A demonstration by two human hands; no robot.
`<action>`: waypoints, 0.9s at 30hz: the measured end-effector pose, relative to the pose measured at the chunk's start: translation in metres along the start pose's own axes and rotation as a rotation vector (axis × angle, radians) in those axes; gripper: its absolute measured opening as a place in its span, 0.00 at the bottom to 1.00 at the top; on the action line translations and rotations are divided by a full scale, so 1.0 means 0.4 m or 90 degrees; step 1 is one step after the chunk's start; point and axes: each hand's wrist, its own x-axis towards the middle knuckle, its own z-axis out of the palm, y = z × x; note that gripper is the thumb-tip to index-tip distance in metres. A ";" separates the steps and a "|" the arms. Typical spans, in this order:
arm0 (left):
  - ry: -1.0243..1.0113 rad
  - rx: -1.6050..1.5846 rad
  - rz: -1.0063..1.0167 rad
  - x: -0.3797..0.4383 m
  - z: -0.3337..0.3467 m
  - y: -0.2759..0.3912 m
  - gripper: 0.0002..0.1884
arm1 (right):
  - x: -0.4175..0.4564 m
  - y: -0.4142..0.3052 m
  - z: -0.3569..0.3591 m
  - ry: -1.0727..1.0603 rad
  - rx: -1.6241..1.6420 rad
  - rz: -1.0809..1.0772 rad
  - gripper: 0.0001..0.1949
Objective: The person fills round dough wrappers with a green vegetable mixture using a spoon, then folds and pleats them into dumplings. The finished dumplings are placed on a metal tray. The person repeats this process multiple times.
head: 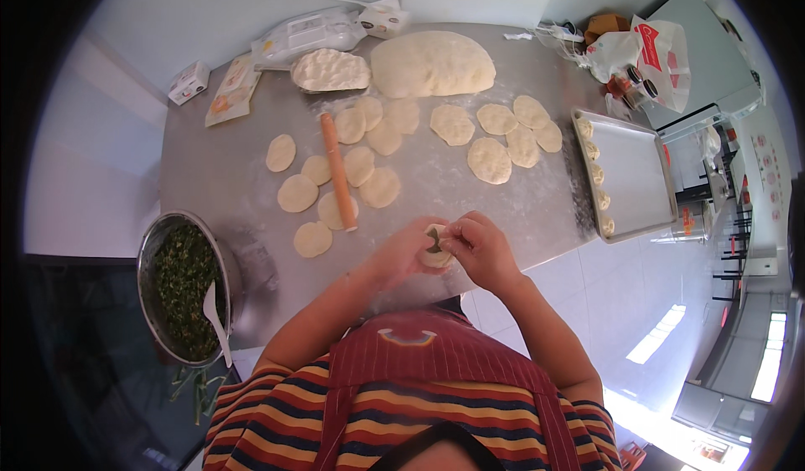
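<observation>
My left hand [409, 247] cups a dough wrapper [438, 258] with green filling showing inside. The fingertips of my right hand [476, 244] pinch its edge. Beyond them, a wooden rolling pin [338, 169] lies among flat dough rounds [380, 187], partly over one of them. More rounds [489, 160] lie to the right, some overlapping. A large dough slab [434, 65] rests at the back. On the left, a metal bowl [234, 269] holds chopped green filling [185, 282] and a white spatula [214, 314]. Several pleated buns [597, 174] line the left side of a metal tray [629, 175].
A metal scoop of flour [331, 70] is beside the dough slab. Packets [234, 90], a small box [188, 83] and a wipes pack [308, 34] stand at the back left. Jars [638, 90] and plastic bags [666, 62] are at the back right. The floured metal table [528, 219] ends close before me.
</observation>
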 end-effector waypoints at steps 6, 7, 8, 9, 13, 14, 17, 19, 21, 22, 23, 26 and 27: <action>-0.027 0.113 0.007 -0.005 0.004 0.028 0.23 | 0.018 -0.040 -0.009 -0.062 0.085 0.149 0.10; -0.048 0.188 0.019 -0.003 0.003 0.040 0.23 | 0.017 -0.035 -0.008 -0.050 0.098 0.143 0.10; -0.069 0.262 0.032 -0.003 0.001 0.047 0.23 | 0.013 -0.022 -0.003 -0.037 0.111 0.136 0.09; -0.050 0.149 0.015 -0.003 -0.006 0.045 0.24 | 0.013 -0.012 0.001 -0.025 0.126 0.128 0.09; 0.001 -0.177 0.080 0.022 -0.022 -0.008 0.25 | 0.013 -0.006 0.015 0.074 0.307 0.270 0.09; 0.008 -0.227 0.129 0.033 -0.018 -0.022 0.24 | 0.013 -0.018 0.024 0.098 0.290 0.245 0.09; 0.039 -0.181 0.108 0.044 -0.008 -0.031 0.22 | 0.024 -0.075 0.011 0.099 0.220 0.218 0.09; 0.048 -0.141 0.107 0.040 0.003 -0.025 0.22 | 0.028 -0.072 0.005 0.085 0.163 0.175 0.09; 0.047 -0.113 0.097 0.034 0.011 -0.014 0.22 | 0.029 -0.034 0.011 0.064 0.103 0.093 0.09; 0.041 -0.103 0.088 0.030 0.011 -0.008 0.22 | 0.028 -0.030 0.009 0.063 0.059 0.052 0.08; 0.036 -0.094 0.079 0.029 0.011 -0.003 0.22 | 0.026 -0.032 0.005 0.062 0.015 0.010 0.08; 0.068 -0.055 0.052 0.030 0.013 0.001 0.24 | 0.030 -0.052 0.011 0.065 0.056 0.039 0.07; 0.082 -0.042 0.043 0.030 0.014 0.003 0.25 | 0.031 -0.057 0.013 0.069 0.097 0.076 0.07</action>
